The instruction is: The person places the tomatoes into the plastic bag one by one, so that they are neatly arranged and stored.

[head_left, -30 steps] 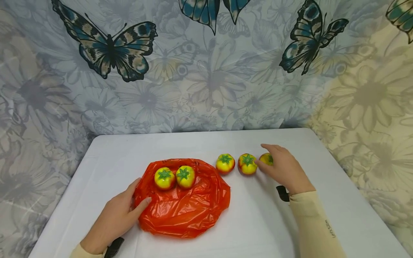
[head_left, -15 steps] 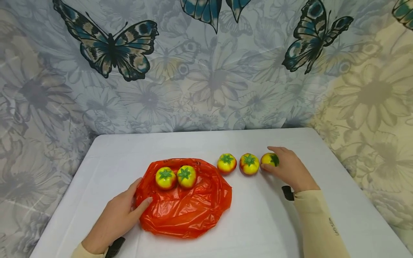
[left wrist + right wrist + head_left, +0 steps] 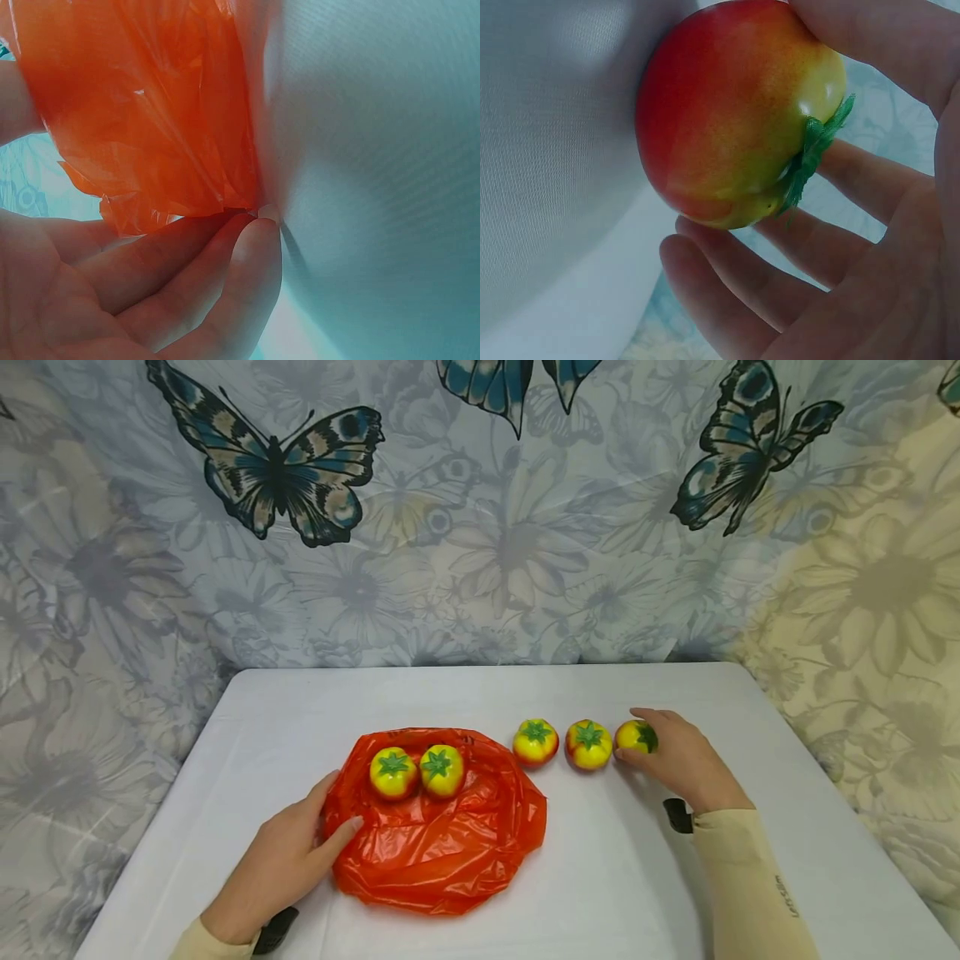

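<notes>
A crumpled red plastic bag point(image 3: 450, 856) lies flat on the white table. Two tomatoes point(image 3: 393, 774), yellow and red with green star-shaped leaves, sit side by side on its far part. My left hand point(image 3: 288, 852) holds the bag's left edge, thumb over the top and fingers low along the side. To the right, my right hand point(image 3: 686, 760) grips the end tomato point(image 3: 735, 112) of a row of three, thumb and fingers on opposite sides of it. That tomato leans, its green leaves turned toward the palm.
The other two row tomatoes, a middle one point(image 3: 588, 745) and a left one point(image 3: 536, 742), stand just left of the right hand. The white table point(image 3: 360, 693) ends at a wall covering point(image 3: 517, 543) printed with butterflies and flowers.
My right hand has closed around the end tomato and tilted it, so its leaves now face the palm. The left hand stays on the bag; the head view has shifted slightly.
</notes>
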Motion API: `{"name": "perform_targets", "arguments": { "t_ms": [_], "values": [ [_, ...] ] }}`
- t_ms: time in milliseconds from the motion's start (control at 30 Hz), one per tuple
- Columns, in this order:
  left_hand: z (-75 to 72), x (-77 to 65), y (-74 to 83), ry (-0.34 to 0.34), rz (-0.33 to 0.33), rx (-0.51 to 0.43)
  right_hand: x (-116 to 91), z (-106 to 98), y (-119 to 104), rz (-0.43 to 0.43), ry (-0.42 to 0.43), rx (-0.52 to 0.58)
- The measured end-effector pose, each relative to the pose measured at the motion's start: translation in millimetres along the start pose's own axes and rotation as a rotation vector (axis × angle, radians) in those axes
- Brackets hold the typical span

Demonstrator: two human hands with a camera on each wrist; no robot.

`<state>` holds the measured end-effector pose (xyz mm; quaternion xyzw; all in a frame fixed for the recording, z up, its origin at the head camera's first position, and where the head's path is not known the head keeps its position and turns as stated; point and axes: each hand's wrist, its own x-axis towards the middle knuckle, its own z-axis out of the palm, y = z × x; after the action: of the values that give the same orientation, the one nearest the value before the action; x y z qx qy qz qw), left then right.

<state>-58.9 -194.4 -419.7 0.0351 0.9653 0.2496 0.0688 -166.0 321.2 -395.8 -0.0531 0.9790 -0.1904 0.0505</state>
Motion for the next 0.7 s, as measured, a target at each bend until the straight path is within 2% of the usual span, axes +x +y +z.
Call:
{"name": "perform_targets", "arguments": {
  "t_ms": [200, 700],
  "values": [
    [0.7, 0.9, -0.8, 0.022, 0.016, -0.002, 0.4, 0.0, 0.0, 0.001, -0.003, -0.002],
    [0.9, 0.6, -0.8, 0.027, 0.022, -0.007, -0.1, -2.8, -1.8, 0.013, -0.001, -0.011]
  ]
}}
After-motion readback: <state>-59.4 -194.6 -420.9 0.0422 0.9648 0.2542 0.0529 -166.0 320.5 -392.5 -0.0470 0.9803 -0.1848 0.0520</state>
